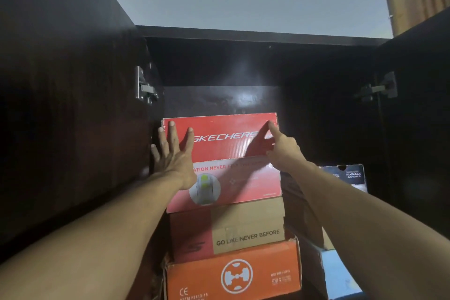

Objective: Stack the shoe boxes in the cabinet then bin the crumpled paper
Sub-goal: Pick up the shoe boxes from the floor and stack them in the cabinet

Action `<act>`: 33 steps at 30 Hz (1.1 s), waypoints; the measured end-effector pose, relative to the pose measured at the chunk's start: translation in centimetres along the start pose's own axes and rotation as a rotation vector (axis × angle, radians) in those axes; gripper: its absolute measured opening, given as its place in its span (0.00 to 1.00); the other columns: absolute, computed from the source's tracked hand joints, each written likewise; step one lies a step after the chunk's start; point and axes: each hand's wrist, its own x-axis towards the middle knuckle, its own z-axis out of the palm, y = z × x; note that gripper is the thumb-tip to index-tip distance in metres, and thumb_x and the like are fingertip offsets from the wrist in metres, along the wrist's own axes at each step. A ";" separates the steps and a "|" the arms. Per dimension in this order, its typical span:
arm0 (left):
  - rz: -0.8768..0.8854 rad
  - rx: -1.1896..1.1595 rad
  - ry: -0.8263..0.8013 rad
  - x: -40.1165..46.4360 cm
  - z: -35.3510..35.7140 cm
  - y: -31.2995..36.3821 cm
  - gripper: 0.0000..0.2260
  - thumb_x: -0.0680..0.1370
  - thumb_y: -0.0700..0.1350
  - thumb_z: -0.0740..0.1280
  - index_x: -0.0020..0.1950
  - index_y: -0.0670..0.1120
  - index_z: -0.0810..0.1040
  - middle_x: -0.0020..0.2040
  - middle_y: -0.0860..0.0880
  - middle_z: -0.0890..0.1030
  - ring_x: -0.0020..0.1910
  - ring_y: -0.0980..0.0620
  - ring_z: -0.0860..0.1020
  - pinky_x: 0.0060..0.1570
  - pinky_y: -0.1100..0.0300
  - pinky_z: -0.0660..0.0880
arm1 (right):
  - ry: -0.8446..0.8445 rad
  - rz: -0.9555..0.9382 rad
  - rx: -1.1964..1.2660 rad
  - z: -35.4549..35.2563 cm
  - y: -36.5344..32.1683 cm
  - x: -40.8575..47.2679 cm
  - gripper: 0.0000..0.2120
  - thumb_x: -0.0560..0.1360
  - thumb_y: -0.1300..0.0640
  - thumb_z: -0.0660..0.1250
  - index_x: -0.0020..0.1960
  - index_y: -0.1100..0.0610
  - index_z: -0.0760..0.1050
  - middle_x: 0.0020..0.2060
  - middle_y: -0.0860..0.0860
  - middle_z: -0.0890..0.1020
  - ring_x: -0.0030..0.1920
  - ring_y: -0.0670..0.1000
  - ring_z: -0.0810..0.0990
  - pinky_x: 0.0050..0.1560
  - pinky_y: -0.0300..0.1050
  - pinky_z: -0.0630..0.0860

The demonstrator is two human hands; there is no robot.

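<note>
The left hand (174, 153) is pressing flat and wide-spread on the red cardboard Skechers shoe box (226, 139) topping the stack inside the dark wooden cabinet (73, 105); the right hand (282, 146) is touching its right edge with one finger extended. Both should be pushing evenly, squaring it over the tan-and-red box (246, 224) below.

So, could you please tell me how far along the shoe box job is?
Three boxes look stacked in the cabinet: orange box, brown box, red Skechers box on top. Left hand and right hand press the top one. No crumpled paper or bin shows; that is left.
</note>
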 end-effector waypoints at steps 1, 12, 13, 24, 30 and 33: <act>-0.007 0.009 -0.028 0.1 -0.2 0.1 0.52 0.72 0.43 0.70 0.75 0.54 0.27 0.70 0.41 0.20 0.70 0.36 0.24 0.73 0.39 0.37 | -0.019 -0.019 -0.018 0.2 0.1 0.0 0.43 0.73 0.66 0.61 0.78 0.40 0.45 0.64 0.58 0.73 0.57 0.61 0.76 0.49 0.47 0.73; -0.069 0.001 -0.242 1.6 -1.0 0.6 0.57 0.70 0.49 0.73 0.73 0.53 0.24 0.68 0.41 0.18 0.70 0.37 0.24 0.72 0.36 0.41 | -0.175 -0.064 -0.149 1.0 0.1 -0.2 0.43 0.75 0.66 0.58 0.79 0.43 0.38 0.74 0.62 0.58 0.64 0.63 0.72 0.62 0.53 0.73; -0.068 -0.004 -0.250 1.7 -1.0 0.6 0.57 0.70 0.49 0.73 0.73 0.53 0.24 0.68 0.41 0.18 0.70 0.37 0.23 0.72 0.36 0.41 | -0.179 -0.066 -0.160 1.1 0.1 -0.3 0.43 0.75 0.65 0.58 0.79 0.43 0.38 0.74 0.61 0.58 0.65 0.62 0.72 0.62 0.54 0.72; -0.029 0.097 -0.228 -1.9 0.0 4.5 0.44 0.71 0.49 0.69 0.78 0.45 0.45 0.77 0.37 0.35 0.75 0.35 0.34 0.71 0.33 0.42 | -0.291 -0.086 -0.214 -0.4 0.7 -1.9 0.32 0.72 0.63 0.62 0.74 0.51 0.62 0.55 0.54 0.76 0.52 0.56 0.77 0.47 0.46 0.77; 0.192 -0.141 -0.369 -5.0 -0.3 9.6 0.26 0.69 0.56 0.73 0.62 0.46 0.73 0.65 0.43 0.73 0.64 0.40 0.71 0.62 0.45 0.70 | -0.317 -0.083 -0.299 -5.1 1.6 -6.6 0.11 0.71 0.54 0.72 0.51 0.56 0.79 0.46 0.52 0.80 0.47 0.54 0.80 0.43 0.46 0.79; 0.356 -0.263 -0.501 -7.8 -1.3 11.9 0.26 0.71 0.54 0.74 0.64 0.44 0.74 0.61 0.46 0.77 0.57 0.45 0.76 0.57 0.52 0.75 | -0.378 0.015 -0.314 -8.3 3.0 -9.7 0.21 0.71 0.55 0.74 0.62 0.59 0.77 0.54 0.55 0.82 0.45 0.54 0.81 0.39 0.47 0.83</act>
